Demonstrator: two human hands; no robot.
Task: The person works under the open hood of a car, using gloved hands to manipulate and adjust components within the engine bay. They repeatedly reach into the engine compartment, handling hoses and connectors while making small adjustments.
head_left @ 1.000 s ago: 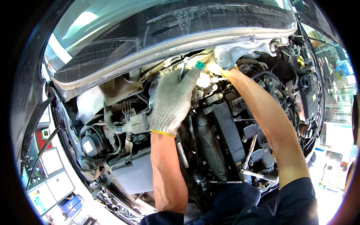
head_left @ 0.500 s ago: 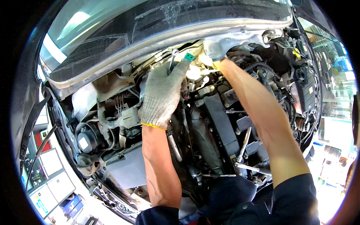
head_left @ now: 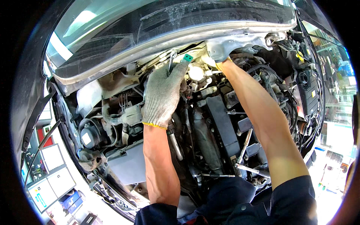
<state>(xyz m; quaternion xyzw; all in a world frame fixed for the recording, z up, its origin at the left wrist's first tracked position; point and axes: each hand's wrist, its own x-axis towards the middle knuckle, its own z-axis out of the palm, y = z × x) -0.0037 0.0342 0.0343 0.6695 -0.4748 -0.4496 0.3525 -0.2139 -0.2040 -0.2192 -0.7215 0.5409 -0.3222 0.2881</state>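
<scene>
Deep at the rear of an open engine bay, my left hand (head_left: 161,93) wears a grey knit glove with a yellow cuff. Its fingers are closed around a metal wrench (head_left: 172,59), whose ring-like end sticks up past the glove. Close to the tip of that glove is a small green piece (head_left: 188,57) with dark holes. My right hand (head_left: 208,60), gloved too, reaches beneath a grey metal shield (head_left: 222,47); its fingers are hidden. A round pale metal part (head_left: 196,74) sits brightly lit between the two hands.
A long black engine cover (head_left: 222,125) runs down the middle. A ratchet-like tool (head_left: 246,144) and a metal bar (head_left: 249,168) lie over the engine between my arms. The windshield edge (head_left: 168,33) borders the far side. A grey box cover (head_left: 127,165) lies left of my forearm.
The view has shifted slightly, so the engine bay sits a little lower and to the right. Both hands keep nearly the same places, and more of the wrench end shows above my left glove.
</scene>
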